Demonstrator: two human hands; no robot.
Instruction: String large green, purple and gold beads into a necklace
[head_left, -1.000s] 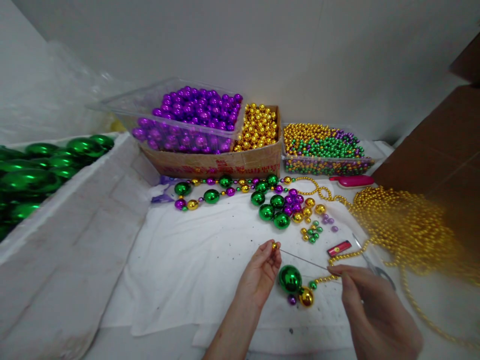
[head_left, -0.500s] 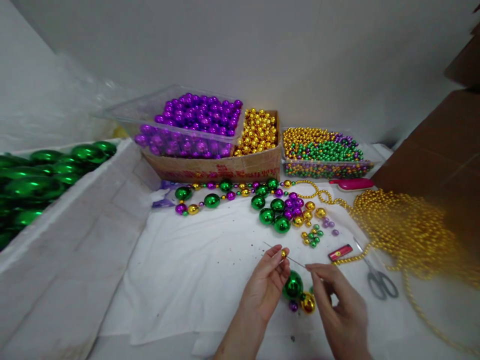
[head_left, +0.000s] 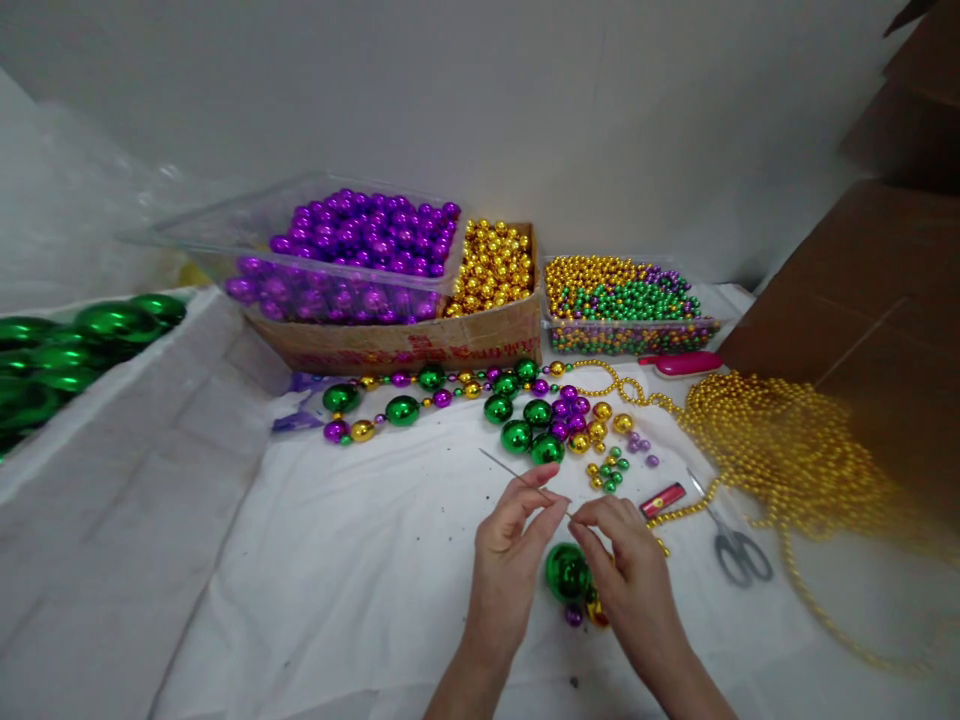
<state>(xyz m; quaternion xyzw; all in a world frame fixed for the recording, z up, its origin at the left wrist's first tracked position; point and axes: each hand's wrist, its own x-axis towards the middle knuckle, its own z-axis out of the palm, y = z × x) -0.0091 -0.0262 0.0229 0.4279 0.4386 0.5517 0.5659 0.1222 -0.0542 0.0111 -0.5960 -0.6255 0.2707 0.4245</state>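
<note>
A long thin needle (head_left: 504,463) slants up to the left above the white cloth. My left hand (head_left: 510,550) pinches it partway along, thumb against fingers. At its lower end my right hand (head_left: 630,565) closes thumb and fingertips; the two hands almost touch. The small gold bead cannot be made out now. Just below the hands lie a large green ball (head_left: 568,573), a small purple bead (head_left: 574,614) and a gold ball (head_left: 596,610) partly hidden by my right hand. A few small gold beads (head_left: 662,547) show beside that hand.
Behind are loose green balls (head_left: 516,436), a beaded garland (head_left: 402,410), purple balls (head_left: 375,235) in a clear tray, and a tub of mixed beads (head_left: 630,338). Rightward lie a red lighter (head_left: 663,500), scissors (head_left: 741,556), piled gold bead strands (head_left: 780,450) and a cardboard box (head_left: 840,300).
My right hand has come in to the left, against my left fingertips. The gold bead at my left fingers is out of sight. The whole view has shifted slightly.
</note>
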